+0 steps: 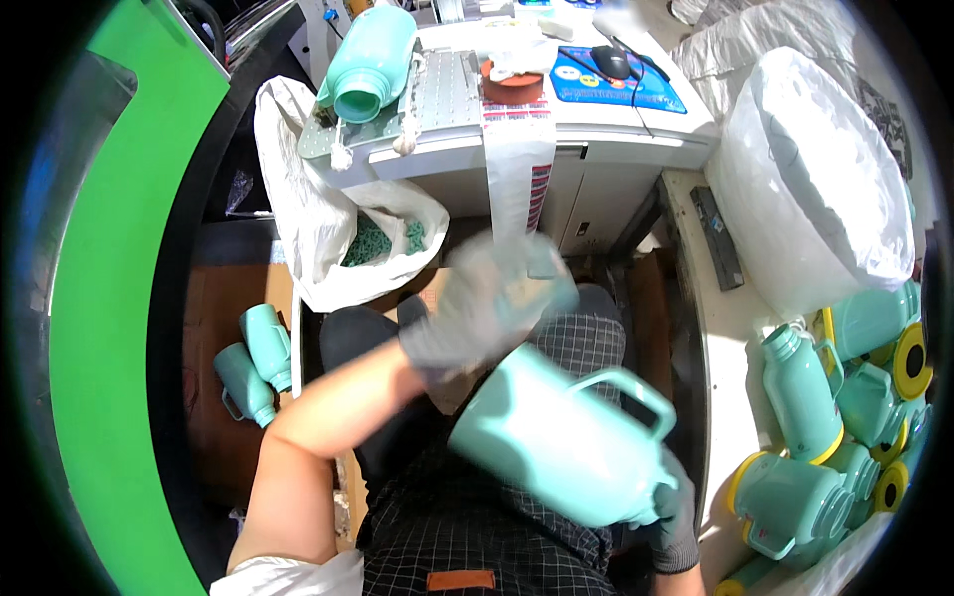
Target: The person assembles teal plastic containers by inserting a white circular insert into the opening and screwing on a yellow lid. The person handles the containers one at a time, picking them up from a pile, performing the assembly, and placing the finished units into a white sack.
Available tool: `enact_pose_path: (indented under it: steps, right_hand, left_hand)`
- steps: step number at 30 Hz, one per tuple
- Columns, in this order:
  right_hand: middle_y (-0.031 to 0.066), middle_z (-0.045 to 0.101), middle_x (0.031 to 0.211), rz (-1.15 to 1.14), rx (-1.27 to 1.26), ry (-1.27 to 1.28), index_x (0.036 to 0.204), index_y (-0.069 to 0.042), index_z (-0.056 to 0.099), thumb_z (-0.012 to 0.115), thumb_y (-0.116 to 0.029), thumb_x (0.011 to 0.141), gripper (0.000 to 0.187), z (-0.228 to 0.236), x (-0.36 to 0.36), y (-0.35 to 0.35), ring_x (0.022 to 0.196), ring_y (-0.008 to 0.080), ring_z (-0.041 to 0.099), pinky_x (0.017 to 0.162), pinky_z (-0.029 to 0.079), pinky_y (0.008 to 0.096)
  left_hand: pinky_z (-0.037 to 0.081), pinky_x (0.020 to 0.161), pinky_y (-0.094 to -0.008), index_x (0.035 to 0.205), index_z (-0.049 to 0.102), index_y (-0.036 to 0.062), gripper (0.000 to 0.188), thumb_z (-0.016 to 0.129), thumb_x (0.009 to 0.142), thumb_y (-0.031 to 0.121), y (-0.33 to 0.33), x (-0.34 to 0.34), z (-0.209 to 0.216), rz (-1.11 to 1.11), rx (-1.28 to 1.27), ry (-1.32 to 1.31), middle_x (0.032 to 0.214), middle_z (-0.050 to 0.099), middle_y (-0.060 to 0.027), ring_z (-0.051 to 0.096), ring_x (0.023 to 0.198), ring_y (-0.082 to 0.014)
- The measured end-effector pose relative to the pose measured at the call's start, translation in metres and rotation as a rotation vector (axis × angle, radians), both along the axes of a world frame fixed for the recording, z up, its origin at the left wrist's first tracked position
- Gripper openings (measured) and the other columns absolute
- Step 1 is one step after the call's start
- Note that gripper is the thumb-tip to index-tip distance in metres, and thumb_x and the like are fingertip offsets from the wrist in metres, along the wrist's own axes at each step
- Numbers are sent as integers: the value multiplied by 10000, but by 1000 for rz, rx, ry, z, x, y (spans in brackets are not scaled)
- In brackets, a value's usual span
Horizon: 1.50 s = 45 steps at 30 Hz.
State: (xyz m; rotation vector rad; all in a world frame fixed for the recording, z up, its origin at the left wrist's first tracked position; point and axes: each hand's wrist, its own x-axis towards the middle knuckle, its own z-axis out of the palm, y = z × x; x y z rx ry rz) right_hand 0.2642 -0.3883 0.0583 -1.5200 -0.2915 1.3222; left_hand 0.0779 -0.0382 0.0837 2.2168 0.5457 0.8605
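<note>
Jug (pixel 566 437) pinched at neck by right hand (pixel 672 512), lower right.
It should be held steady; blurred left hand (pixel 487 303) cannot be judged.

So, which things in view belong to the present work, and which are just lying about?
Work, probably:
green jug, in the right hand
perhaps something in the left hand, too blurred to tell

Lying about, probably:
computer mouse
brown roll

Jug (pixel 566 437) over lap (pixel 427 531), bag (pixel 770 219) right of desk (pixel 616 127), mouse (pixel 610 63) on mat (pixel 641 94)
</note>
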Motion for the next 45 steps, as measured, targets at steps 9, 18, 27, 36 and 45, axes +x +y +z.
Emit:
enact_pose_path:
  steps: [9, 18, 27, 36, 45]
  right_hand:
    - [279, 308, 1633, -92, 362, -1048, 1619, 0, 277, 842, -483, 752, 1142, -53, -1, 68, 1472, 419, 389, 1185, 361, 518]
    - [256, 300, 1624, -57, 362, -1116, 1645, -83, 248, 861, -445, 763, 1133, -57, -17, 74, 1478, 411, 387, 1171, 398, 517]
    - [258, 226, 1648, -98, 402, -1021, 1649, -90, 247, 881, -360, 766, 1120, -54, -31, 73, 1499, 414, 349, 1174, 401, 521]
    - [253, 230, 1667, 21, 381, -1484, 1659, -233, 264, 904, -362, 766, 1107, -59, -37, 60, 1498, 436, 349, 1167, 401, 525]
    - [296, 255, 1637, 40, 392, -1565, 1648, -219, 294, 898, -410, 761, 1090, -59, -43, 62, 1471, 476, 376, 1141, 422, 551]
  left_hand:
    - [514, 986, -443, 997, 714, 81, 278, 792, 816, 277, 225, 33, -42, 580, 490, 267, 1144, 706, -106, 638, 1100, -329]
    - [531, 934, -431, 957, 740, 114, 206, 794, 819, 257, 220, 33, -51, 604, 588, 186, 1096, 702, -74, 651, 1045, -323]
    - [523, 945, -423, 954, 745, 148, 184, 790, 812, 256, 219, 23, -58, 522, 642, 125, 1143, 694, -45, 623, 1100, -298]
    - [576, 737, -267, 1030, 699, -24, 123, 695, 974, 86, -3, -3, -19, -123, -1169, -309, 903, 726, -82, 684, 778, -127]
    - [584, 719, -271, 1098, 721, -28, 228, 731, 960, 153, -5, 1, -23, -129, -1137, -247, 906, 734, -77, 697, 788, -133]
